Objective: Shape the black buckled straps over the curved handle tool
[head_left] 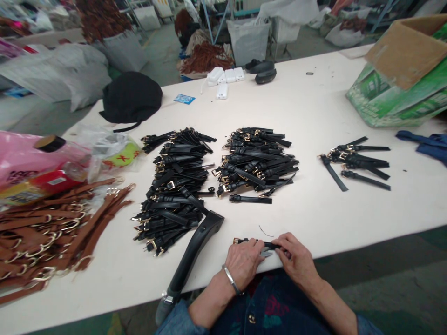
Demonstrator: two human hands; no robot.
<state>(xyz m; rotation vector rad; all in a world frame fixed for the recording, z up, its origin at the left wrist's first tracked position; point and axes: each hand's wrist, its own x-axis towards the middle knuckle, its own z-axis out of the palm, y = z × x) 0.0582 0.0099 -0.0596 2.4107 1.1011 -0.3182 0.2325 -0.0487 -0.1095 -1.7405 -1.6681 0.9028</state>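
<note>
At the table's front edge my left hand (244, 261), with a silver bangle at its wrist, is closed over a short black buckle strap (268, 245). The strap's gold buckle pokes out past the fingers on the left. My right hand (295, 260) pinches the same strap farther right. A small pointed metal blade (267, 254) shows below the strap beside my left hand; its handle is hidden. Just beyond the hands lie a loose black thread (266, 231) and a single black strap (250, 199).
Black buckle straps form a left pile (174, 186), a middle pile (258, 160) and a small right group (363, 160). A black curved tool (195, 253) lies at left. Brown straps (49, 232), a black cap (132, 97), white devices (221, 91) and a green carton (394, 93) surround them.
</note>
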